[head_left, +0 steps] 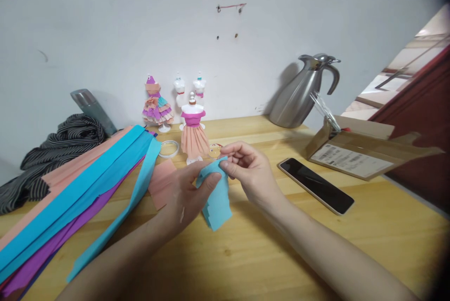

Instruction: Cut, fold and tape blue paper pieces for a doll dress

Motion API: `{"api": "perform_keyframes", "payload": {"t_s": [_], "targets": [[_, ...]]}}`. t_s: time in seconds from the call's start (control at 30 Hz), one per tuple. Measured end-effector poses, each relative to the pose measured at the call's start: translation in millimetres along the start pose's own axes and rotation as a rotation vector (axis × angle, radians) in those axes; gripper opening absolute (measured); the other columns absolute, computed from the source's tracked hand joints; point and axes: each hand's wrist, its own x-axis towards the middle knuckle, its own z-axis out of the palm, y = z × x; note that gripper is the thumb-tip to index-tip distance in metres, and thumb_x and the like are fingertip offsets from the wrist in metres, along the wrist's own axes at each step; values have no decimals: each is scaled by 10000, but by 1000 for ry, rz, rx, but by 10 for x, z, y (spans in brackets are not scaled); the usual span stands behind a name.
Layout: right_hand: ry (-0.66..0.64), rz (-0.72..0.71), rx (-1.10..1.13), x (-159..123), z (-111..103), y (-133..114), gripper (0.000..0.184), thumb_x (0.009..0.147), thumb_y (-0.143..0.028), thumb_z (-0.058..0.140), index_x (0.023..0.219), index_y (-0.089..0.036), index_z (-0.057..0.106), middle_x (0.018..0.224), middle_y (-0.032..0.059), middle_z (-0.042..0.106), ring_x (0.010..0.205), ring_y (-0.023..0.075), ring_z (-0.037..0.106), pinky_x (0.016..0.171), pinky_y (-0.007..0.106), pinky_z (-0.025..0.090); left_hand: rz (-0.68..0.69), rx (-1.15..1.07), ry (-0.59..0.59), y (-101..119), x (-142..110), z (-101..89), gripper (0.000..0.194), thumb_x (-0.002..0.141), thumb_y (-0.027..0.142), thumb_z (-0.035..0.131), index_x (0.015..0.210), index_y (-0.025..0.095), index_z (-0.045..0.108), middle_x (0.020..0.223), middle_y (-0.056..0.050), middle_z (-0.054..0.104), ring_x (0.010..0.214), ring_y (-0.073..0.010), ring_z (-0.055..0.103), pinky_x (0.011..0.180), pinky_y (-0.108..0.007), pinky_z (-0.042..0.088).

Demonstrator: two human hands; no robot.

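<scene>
A short piece of light blue crepe paper (218, 202) hangs between my hands over the table, its top edge bunched. My left hand (191, 188) pinches it from the left, thumb on top. On the other side my right hand (248, 167) grips the upper right corner between thumb and fingers. Just behind stands a small dress form (194, 139) with a magenta top and a pleated peach skirt. A peach paper piece (161, 183) lies partly behind my left hand. What my left fingers do beneath the paper is hidden.
Long crepe paper strips (105, 174) spread across the left side, near a striped cloth (70, 139). A tape roll (169, 149) and a dressed mannequin (157, 106) are behind. At right are a phone (316, 186), an open cardboard box (355, 153) and a steel jug (298, 94).
</scene>
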Motion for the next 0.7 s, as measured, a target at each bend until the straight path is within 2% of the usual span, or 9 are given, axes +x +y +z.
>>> {"api": "perform_keyframes", "payload": {"t_s": [0.13, 0.47, 0.6, 0.7], "targets": [[3, 6, 13, 2, 4, 3, 207, 606, -215, 759, 774, -186, 643, 626, -30, 588, 499, 66, 468, 444, 200, 375, -20, 24, -20, -33, -20, 9, 258, 883, 359, 559, 873, 164, 728, 768, -33, 725, 683, -152, 626, 643, -266, 497], [-30, 17, 16, -15, 16, 10, 201, 615, -210, 756, 770, -189, 631, 620, -39, 576, 495, 65, 464, 458, 202, 377, -37, 83, -46, -4, -7, 5, 352, 934, 369, 442, 802, 161, 693, 711, -17, 660, 614, -124, 531, 571, -240, 424], [-33, 14, -60, -22, -8, -20, 198, 635, -237, 750, 792, -195, 636, 656, -24, 600, 548, 92, 506, 517, 234, 412, -120, 39, -62, -10, -2, -11, 397, 926, 439, 436, 746, 154, 644, 635, -7, 569, 580, -118, 464, 529, -235, 375], [-89, -44, -204, -18, -56, -91, 199, 689, -253, 716, 873, -195, 666, 792, 29, 685, 684, 144, 586, 625, 288, 453, -164, -4, -100, -6, 14, -24, 429, 911, 474, 445, 662, 154, 584, 618, -1, 519, 582, -113, 438, 535, -234, 356]]}}
